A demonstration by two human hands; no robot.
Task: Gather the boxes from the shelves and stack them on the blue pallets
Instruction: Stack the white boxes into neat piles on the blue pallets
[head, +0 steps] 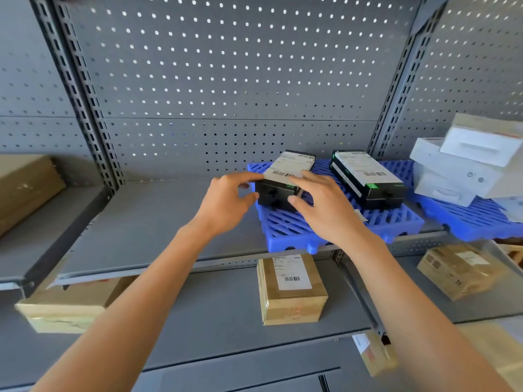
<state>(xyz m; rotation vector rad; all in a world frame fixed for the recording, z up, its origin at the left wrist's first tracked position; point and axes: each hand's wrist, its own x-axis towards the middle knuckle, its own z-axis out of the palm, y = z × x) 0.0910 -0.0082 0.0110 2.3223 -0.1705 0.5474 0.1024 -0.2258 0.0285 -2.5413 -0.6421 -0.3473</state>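
Black box (283, 182) | white barcode label, text unreadable | on blue pallet (285, 230)

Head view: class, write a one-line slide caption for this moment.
Both hands, left and right, hold a black box on the blue pallet.

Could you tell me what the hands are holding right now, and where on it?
Both hands grip the left black box at its near end: left hand on the left corner, right hand on the right.
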